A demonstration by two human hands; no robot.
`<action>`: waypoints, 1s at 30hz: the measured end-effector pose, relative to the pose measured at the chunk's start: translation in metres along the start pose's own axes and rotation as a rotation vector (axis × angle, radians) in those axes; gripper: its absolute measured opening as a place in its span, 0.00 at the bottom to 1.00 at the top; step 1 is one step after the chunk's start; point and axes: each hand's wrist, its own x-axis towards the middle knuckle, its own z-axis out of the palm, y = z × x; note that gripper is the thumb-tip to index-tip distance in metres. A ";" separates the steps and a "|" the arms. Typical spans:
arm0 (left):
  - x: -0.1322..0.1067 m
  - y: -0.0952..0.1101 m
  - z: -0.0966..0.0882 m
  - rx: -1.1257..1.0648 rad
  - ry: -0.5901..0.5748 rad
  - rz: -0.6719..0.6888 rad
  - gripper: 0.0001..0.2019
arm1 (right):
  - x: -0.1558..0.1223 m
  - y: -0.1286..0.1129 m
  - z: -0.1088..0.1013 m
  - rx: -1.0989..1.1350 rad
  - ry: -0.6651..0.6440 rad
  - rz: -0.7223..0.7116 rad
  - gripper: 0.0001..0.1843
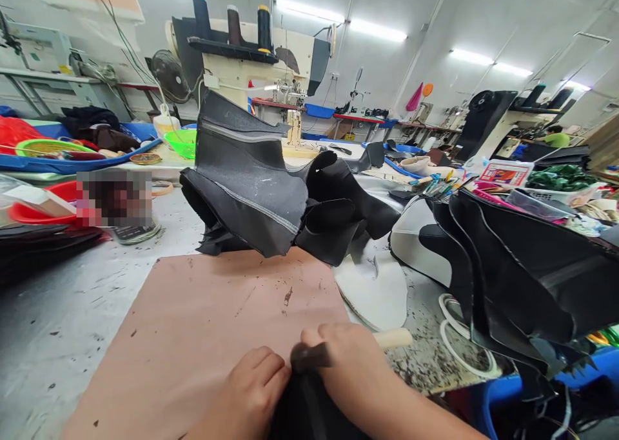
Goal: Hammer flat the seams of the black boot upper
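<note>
The grey worktable (58, 337) carries a large pinkish-brown cutting board (203, 324) at near centre. At the far edge of that board stands a pile of black leather pieces (251, 182) with pale stitch lines; a second stack of black pieces (522, 285) fans out at the right. Behind the pile, far centre, a cream sewing machine (251, 59) holds three thread cones on top. At far left, a long blue tray (72, 164) holds a green-rimmed dish (48, 147), dark cloth and a small round tin; just right of it sits a green bowl (182, 142), its contents hidden. A white insole (374, 285) lies right of the board. At the near edge, the left hand (246, 395) pinches a black piece (302, 395), while the right hand (353, 375) is clenched round a wooden-handled tool (387, 340) pressed onto it.
</note>
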 end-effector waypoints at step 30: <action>-0.009 0.012 -0.005 0.403 0.139 0.185 0.24 | 0.008 -0.011 -0.020 0.002 -0.067 -0.074 0.08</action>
